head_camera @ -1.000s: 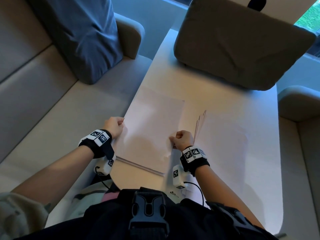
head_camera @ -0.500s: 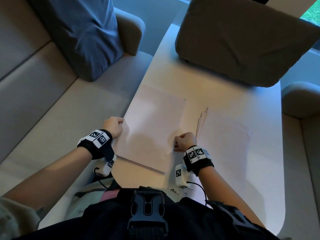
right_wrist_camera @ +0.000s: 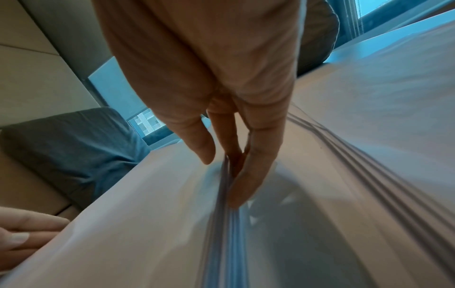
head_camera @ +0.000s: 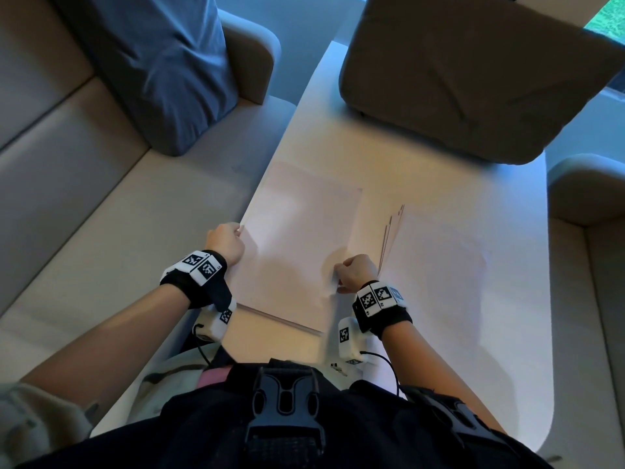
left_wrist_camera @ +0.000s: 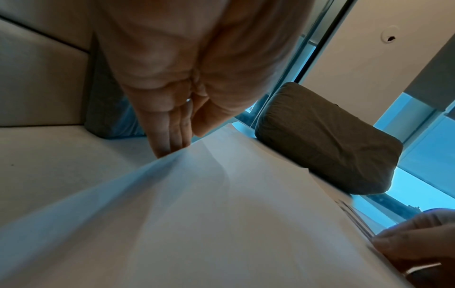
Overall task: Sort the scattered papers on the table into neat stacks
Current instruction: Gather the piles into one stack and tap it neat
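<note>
A stack of white papers (head_camera: pixel 297 245) lies on the left half of the white table (head_camera: pixel 422 157), its left edge at the table's edge. My left hand (head_camera: pixel 225 242) pinches the stack's left edge, with the thumb on top and the fingers (left_wrist_camera: pixel 169 144) underneath. My right hand (head_camera: pixel 355 274) pinches the stack's right edge near the front corner, where the thumb (right_wrist_camera: pixel 199 144) is above the sheets and the fingers (right_wrist_camera: pixel 251 175) are below. The paper buckles slightly beside that hand. A second pile of papers (head_camera: pixel 436 265) lies to the right, its left edges fanned out.
A brown cushion (head_camera: pixel 473 76) sits on the far end of the table. A beige sofa seat (head_camera: pixel 101 214) runs along the left with a blue cushion (head_camera: pixel 162 62) on it. A beige armrest (head_camera: pixel 588 191) stands at the right.
Both hands keep hold of the stack's side edges. The right hand has shifted slightly to the right along with the edge. The stack stays in the same place.
</note>
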Demonstrator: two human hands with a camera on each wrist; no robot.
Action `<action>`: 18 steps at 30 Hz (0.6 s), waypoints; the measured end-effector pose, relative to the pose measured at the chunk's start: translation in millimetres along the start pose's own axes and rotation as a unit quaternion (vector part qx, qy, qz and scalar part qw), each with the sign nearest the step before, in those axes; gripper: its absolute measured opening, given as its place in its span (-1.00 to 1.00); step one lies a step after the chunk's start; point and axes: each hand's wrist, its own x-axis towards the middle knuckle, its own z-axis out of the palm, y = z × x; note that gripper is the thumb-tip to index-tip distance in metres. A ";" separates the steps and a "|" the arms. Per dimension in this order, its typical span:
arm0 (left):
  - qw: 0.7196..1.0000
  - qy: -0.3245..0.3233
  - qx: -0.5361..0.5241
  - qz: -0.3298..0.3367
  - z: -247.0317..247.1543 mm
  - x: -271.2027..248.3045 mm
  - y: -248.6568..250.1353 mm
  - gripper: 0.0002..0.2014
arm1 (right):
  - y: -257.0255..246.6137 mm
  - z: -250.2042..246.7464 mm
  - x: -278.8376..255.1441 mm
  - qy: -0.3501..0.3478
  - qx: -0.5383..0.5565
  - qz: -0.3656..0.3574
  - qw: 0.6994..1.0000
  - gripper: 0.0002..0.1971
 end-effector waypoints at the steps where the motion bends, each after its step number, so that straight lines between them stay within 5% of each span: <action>1: 1.000 0.000 0.002 0.005 -0.7 -1.2 0.9 -0.67 | 0.8 -0.4 0.2 -0.006 0.002 0.002 1.000 -0.76; 4: 0.999 0.008 0.030 0.027 -3.0 -3.5 6.1 -0.76 | 4.6 -9.9 4.8 0.005 -0.005 -0.016 1.000 -0.73; 6: 0.997 0.013 0.047 0.061 -0.5 -7.3 10.1 -0.63 | 12.7 -23.6 9.2 0.034 0.002 -0.027 0.999 -0.74; 10: 0.983 0.016 0.032 0.182 22.0 -28.5 23.5 -0.66 | 49.4 -63.7 13.4 0.119 0.020 -0.019 0.993 -0.75; 18: 0.951 -0.100 0.036 0.289 83.4 -75.5 59.4 -0.74 | 138.9 -150.8 -1.5 0.234 -0.085 0.190 0.950 -0.26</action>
